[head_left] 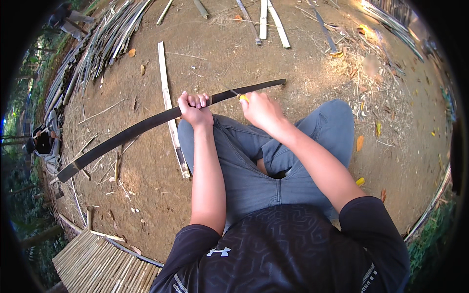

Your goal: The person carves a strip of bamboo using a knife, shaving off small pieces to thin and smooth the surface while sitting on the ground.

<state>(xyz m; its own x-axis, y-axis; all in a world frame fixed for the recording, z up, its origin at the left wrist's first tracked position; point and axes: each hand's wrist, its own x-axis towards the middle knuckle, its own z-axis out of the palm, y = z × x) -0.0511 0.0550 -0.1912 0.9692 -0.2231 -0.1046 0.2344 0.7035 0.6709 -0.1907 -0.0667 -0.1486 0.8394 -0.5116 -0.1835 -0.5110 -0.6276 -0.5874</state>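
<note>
I sit cross-legged on the ground with a long dark strip [132, 131], seemingly split bamboo, lying across in front of my knees. Its wide end reaches the far left and its narrow end points right. My left hand [195, 111] is wrapped round the strip near my left knee. Just right of it, my right hand [263, 111] is closed on a knife with a yellow handle [243, 98]. The thin blade points up and left over the strip; whether its edge touches the strip is too small to tell.
A pale bamboo slat [164, 73] runs under the strip beside my left knee. Several slats [264, 22] lie ahead, and a strip pile [110, 41] at upper left. A slatted bamboo platform [97, 263] is at lower left. Two people [68, 22] are at the left edge.
</note>
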